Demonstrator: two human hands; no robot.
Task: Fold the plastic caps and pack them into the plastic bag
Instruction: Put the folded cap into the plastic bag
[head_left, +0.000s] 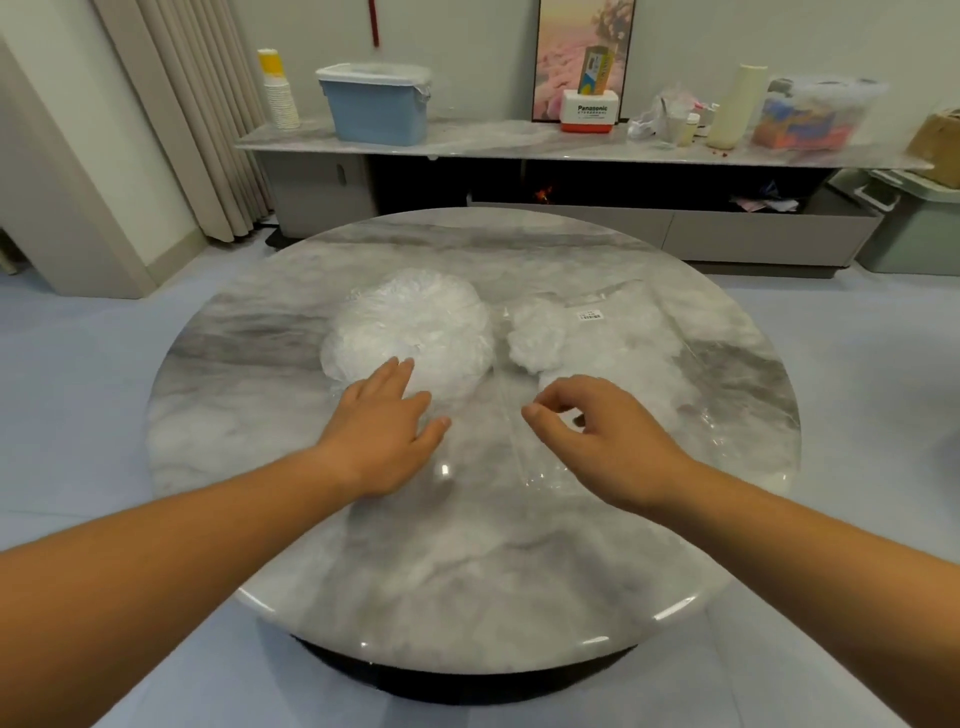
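The heap of plastic caps lies at twelve o'clock from my left grip, whose straight, spread fingers hold nothing and just reach its near edge, so I judge that side nearer for the next pick. My right grip hangs half curled over the clear plastic bag at two o'clock on the tabletop; whether it pinches the film I cannot tell.

Only "Panasonic" reads clearly, on the small white-and-red box on the long grey marble sideboard far beyond the right hand (finer print beneath is illegible); the small white sticker on the clear plastic bag just past that hand is unreadable.
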